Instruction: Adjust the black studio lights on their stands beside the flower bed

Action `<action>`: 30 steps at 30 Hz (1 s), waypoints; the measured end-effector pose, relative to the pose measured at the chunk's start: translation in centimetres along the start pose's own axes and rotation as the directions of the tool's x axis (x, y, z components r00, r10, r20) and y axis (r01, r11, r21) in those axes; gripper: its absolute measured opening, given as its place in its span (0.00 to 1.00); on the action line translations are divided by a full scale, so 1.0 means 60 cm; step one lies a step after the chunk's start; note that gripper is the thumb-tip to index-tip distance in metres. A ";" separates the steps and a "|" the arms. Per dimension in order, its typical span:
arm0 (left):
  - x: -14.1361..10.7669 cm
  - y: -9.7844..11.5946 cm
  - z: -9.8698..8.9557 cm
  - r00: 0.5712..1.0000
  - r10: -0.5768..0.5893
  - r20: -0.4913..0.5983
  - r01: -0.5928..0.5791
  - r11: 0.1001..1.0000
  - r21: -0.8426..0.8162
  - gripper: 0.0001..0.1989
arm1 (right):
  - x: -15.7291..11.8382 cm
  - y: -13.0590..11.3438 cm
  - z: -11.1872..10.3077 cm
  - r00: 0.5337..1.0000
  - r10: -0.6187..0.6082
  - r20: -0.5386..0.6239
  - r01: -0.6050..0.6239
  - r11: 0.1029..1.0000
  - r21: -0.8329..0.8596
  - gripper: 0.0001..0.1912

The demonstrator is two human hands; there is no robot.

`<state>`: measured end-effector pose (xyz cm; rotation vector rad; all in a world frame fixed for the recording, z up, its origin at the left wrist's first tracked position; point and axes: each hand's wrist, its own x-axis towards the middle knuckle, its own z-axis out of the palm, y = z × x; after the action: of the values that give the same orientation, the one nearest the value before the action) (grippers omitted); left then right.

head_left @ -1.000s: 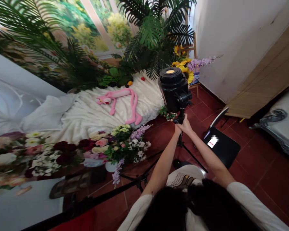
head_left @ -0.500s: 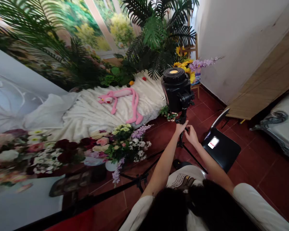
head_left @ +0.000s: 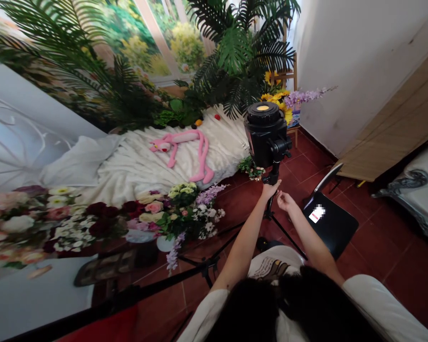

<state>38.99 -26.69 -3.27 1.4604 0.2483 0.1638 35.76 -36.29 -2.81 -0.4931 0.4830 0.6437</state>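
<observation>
A black studio light [head_left: 266, 135] stands upright on a black light stand [head_left: 270, 204] with spread legs. My left hand [head_left: 271, 189] is wrapped round the stand's pole, just beneath the lamp's mount. Close by on the right side of the pole is my right hand [head_left: 286, 202], its fingers curled together. Whether a small knob sits between those fingertips is too small to tell. The lamp's round back faces up toward me.
A black chair [head_left: 331, 223] with a lit phone [head_left: 316, 214] on it is at the right. A pink plush toy [head_left: 187, 138] lies on white fur cloth [head_left: 128, 164]. Artificial flowers [head_left: 153, 209] line the left front; a dark pole [head_left: 157, 285] crosses the lower left.
My right hand has drawn slightly right and down from the pole, its fingers more curled. My left hand keeps its grip. The whole view has shifted a little.
</observation>
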 end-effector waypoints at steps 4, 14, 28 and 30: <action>-0.003 -0.001 -0.004 0.999 0.028 0.033 -0.029 0.999 0.024 0.15 | -0.004 0.010 0.002 0.992 0.001 -0.123 0.025 0.978 0.207 0.13; -0.089 -0.056 -0.172 0.979 0.124 -0.161 -0.113 0.990 0.080 0.12 | -0.015 0.082 -0.014 0.960 0.170 -0.224 -0.142 0.981 0.135 0.10; -0.343 -0.053 -0.552 0.383 0.061 -0.922 -0.072 0.997 0.037 0.14 | 0.055 0.403 0.212 0.796 0.603 -0.062 -0.433 0.495 -0.753 0.07; -0.400 -0.046 -0.576 0.251 0.077 -0.965 -0.046 0.997 0.067 0.14 | 0.052 0.459 0.241 0.737 0.675 -0.035 -0.356 0.345 -0.868 0.07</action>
<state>6.57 -0.02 -7.58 1.1927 1.2407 1.1892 23.56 -7.54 -0.97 -1.1539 -0.0795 1.6271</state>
